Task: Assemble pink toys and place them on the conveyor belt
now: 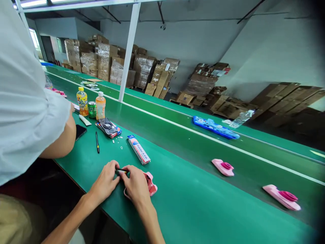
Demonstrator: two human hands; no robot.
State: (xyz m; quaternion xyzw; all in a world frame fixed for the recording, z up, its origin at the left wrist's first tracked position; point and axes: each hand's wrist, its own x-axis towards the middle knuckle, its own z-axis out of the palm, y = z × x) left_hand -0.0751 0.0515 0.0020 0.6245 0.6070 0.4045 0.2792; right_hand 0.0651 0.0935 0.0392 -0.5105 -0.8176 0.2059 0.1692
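Note:
My left hand (pixel 108 179) and my right hand (pixel 137 186) meet over the green table near its front edge. Both have their fingers pinched on a short, dark, pen-like stick (pixel 123 170), mostly covered by the fingers, so its exact kind is unclear. Beneath and beside my right hand lies a pink plastic piece (pixel 152 185), partly hidden by that hand. A white and blue narrow box (pixel 139 150) rests just beyond my hands. Further left on the table lies a black pen (pixel 98 142) with a yellow band, near several small white bits (pixel 117 139).
A co-worker's sleeve and arm (pixel 68 135) reach in at left, beside a phone (pixel 80 131). Two bottles (pixel 101 105) (pixel 82 101), a green can (pixel 92 109) and a black case on a box (pixel 108 125) stand behind. Pink camera-shaped pieces (pixel 223 167) and a blue tray (pixel 215 128) lie rightward.

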